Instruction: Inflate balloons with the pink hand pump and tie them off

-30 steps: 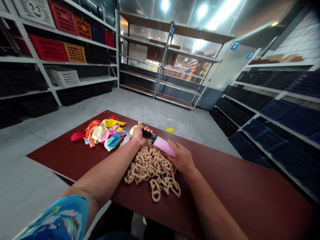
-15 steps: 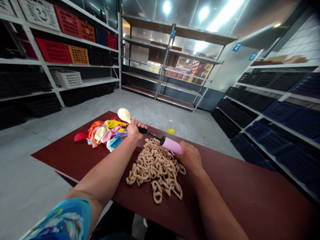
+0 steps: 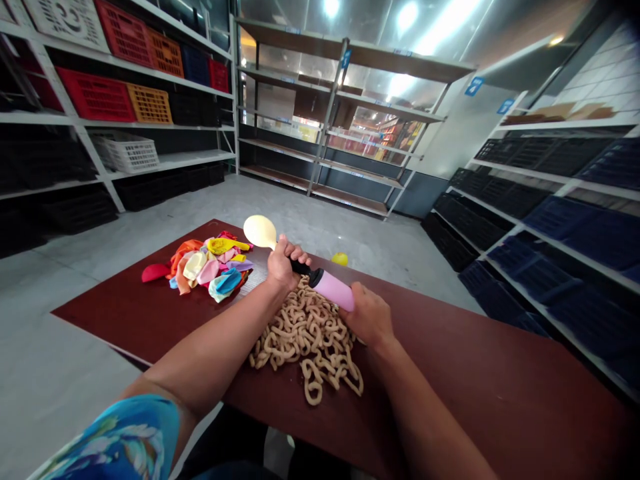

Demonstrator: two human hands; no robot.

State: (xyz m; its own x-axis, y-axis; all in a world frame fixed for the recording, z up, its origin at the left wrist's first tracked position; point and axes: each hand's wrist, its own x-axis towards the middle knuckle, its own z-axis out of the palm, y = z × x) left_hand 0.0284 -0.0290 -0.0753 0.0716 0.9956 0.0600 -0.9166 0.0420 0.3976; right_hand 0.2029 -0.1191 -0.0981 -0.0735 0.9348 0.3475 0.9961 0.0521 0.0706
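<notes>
My right hand (image 3: 369,312) is closed round the pink barrel of a balloon hand pump (image 3: 334,289). The pump's black end is gripped by my left hand (image 3: 285,263), whose fingers wrap round it. From the far side of that hand a partly filled cream balloon (image 3: 260,231) sticks out; its neck is hidden by my fingers. Beneath the pump lies a heap of beige, rope-like loops (image 3: 305,333) on the dark red table (image 3: 450,373). Left of my left hand is a pile of limp balloons (image 3: 205,267) in many colours.
A yellow round thing (image 3: 340,259) shows just beyond the table's far edge. Shelves with coloured crates (image 3: 95,95) stand at the left, a bare-looking metal rack (image 3: 320,143) at the back, and dark crates (image 3: 575,220) on shelves at the right.
My hands have come closer together, so the pump's black rod has slid into the barrel. The cream balloon has moved right and looks larger.
</notes>
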